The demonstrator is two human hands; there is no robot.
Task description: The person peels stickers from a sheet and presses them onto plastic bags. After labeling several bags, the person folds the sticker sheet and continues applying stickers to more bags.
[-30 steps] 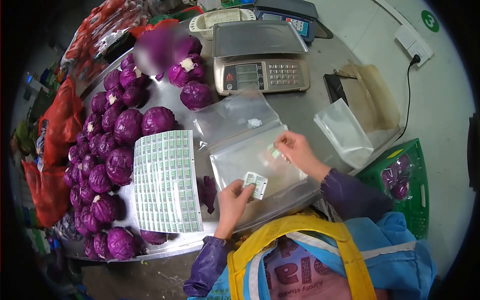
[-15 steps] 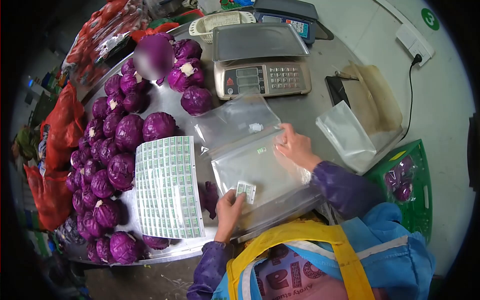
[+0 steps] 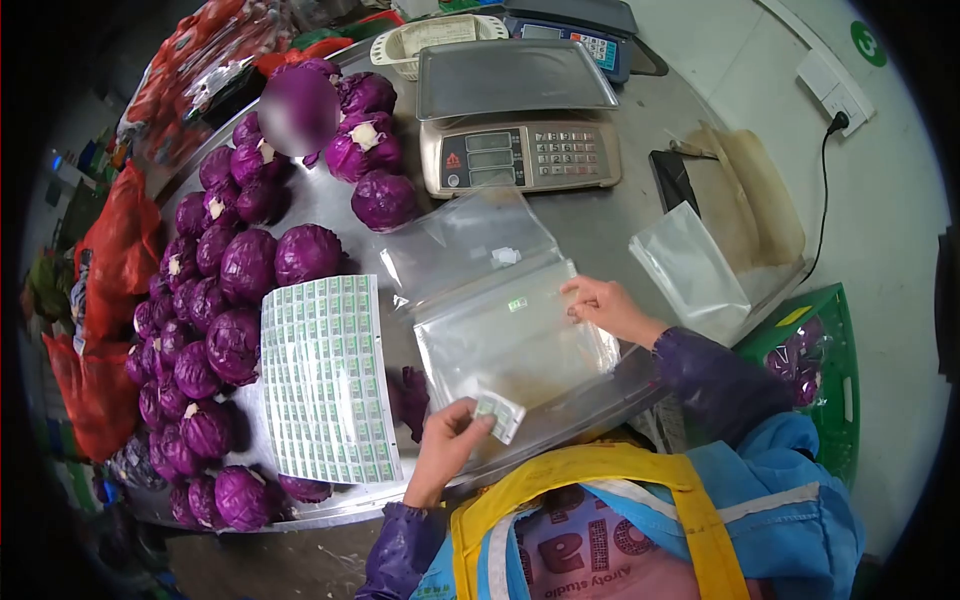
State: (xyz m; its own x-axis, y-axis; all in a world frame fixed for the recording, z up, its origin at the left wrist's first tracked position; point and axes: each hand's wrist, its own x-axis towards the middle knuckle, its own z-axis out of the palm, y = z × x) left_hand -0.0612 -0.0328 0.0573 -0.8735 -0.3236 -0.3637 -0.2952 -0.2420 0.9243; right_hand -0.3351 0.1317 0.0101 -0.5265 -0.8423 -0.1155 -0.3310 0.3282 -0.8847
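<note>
One label piece [image 3: 502,416] pinched in left hand [image 3: 447,442]; right hand [image 3: 612,308] half-curled over clear bags [image 3: 470,345], grip unclear; sideways drag could skew them beneath its fingertips.

left hand [image 3: 447,443] was near, thumb [image 3: 481,427] pinched down, right hand [image 3: 606,308] was farther right, fingers [image 3: 580,287] a bit bent, arm [image 3: 715,380] slanted left

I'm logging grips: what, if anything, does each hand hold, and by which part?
The left hand holds a small sticker sheet by its left edge. Whether the right hand grips the clear bag cannot be told.
</note>
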